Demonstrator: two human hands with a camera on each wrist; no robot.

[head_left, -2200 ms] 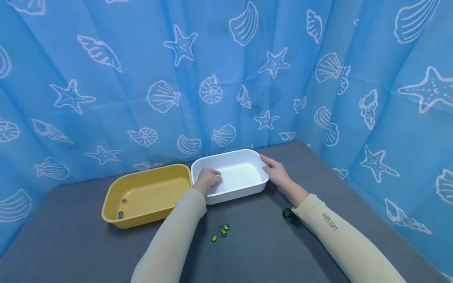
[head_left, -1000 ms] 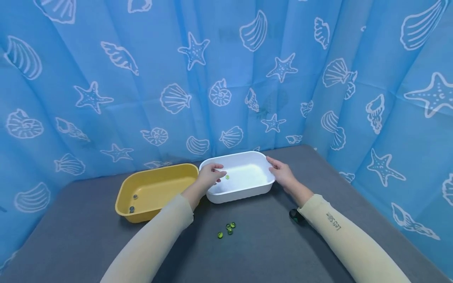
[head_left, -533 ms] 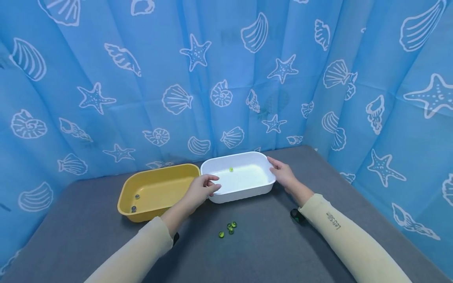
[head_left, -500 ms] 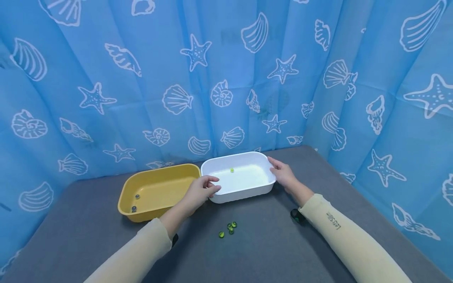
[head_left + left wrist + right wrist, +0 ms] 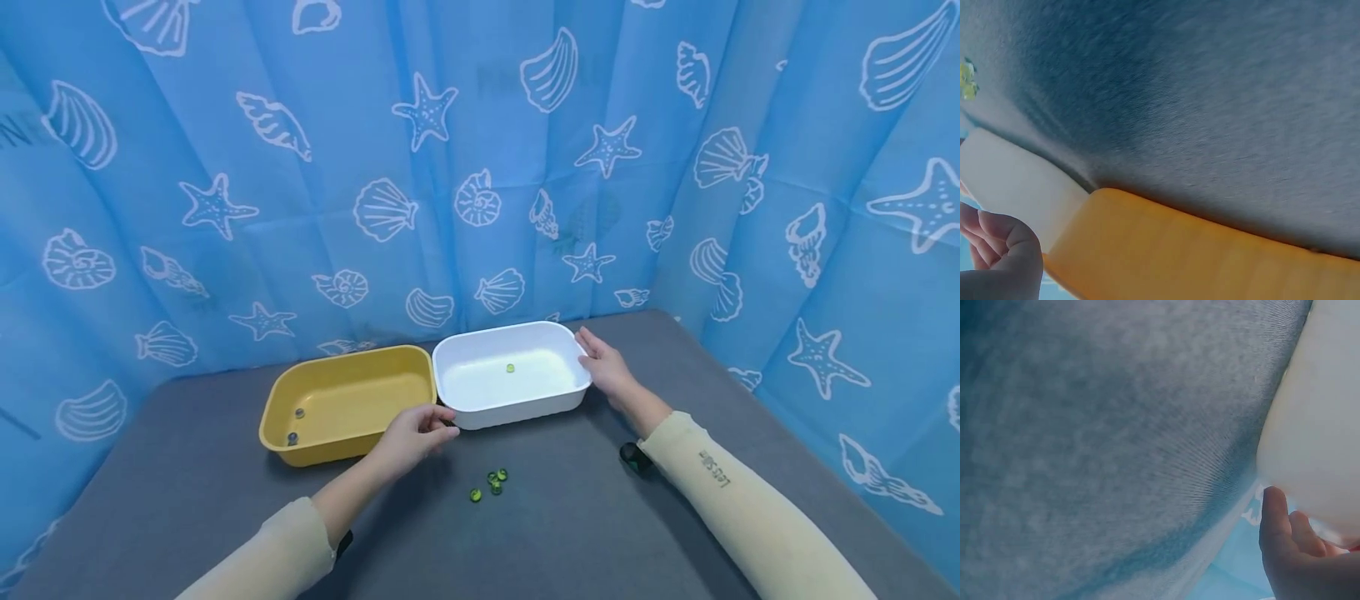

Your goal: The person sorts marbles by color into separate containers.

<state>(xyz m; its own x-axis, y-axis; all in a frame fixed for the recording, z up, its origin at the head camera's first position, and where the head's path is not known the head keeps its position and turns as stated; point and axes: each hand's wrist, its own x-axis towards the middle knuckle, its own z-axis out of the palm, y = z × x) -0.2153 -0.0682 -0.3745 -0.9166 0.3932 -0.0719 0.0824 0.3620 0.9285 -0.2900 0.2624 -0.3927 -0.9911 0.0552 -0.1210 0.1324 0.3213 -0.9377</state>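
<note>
My left hand (image 5: 412,437) hovers in front of the place where the two basins meet, its fingers loosely bent with nothing between them. My right hand (image 5: 609,372) holds the right end of the white plastic basin (image 5: 517,408), thumb at the rim; in the right wrist view, other fingers (image 5: 1275,515) lie along its outer wall. Inside that basin sits one yellow-green marble (image 5: 510,367). On the grey cloth, in front of the white basin, lies a small cluster of green marbles (image 5: 497,482), with a single green marble (image 5: 476,495) just left of it.
A yellow basin (image 5: 337,451) stands against the white one's left end. Small dark grey marbles (image 5: 292,438) lie in its left part. Behind the table hangs a blue shell-print curtain (image 5: 337,167). A dark rounded object (image 5: 636,458) shows by the right cuff.
My left hand has let go of a green marble in the white basin, lifted out over the rim and come back toward me. The marble rolled inside. My right hand stays at the basin's end.
</note>
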